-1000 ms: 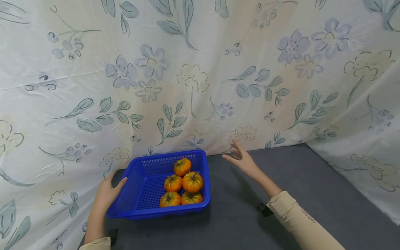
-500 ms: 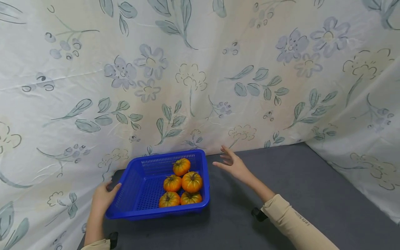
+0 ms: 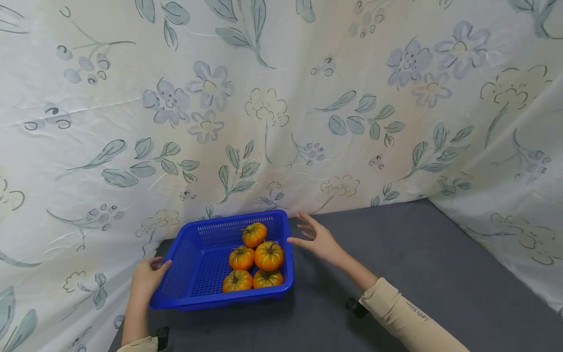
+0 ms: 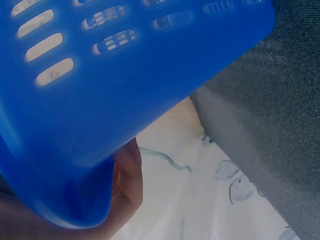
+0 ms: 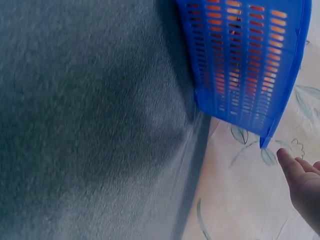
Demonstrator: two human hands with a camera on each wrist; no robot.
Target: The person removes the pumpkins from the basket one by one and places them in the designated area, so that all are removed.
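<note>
Left hand (image 3: 146,279) grips one blue basket (image 3: 220,298) holding five orange pumpkins (image 3: 269,257); right hand (image 3: 322,243), fingers spread, is just beside it.

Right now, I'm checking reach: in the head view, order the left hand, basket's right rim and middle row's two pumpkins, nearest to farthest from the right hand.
1. Basket's right rim, left of the right hand.
2. Right middle-row pumpkin, inside that rim.
3. Left middle-row pumpkin, beside it.
4. Left hand, on the far left.
</note>
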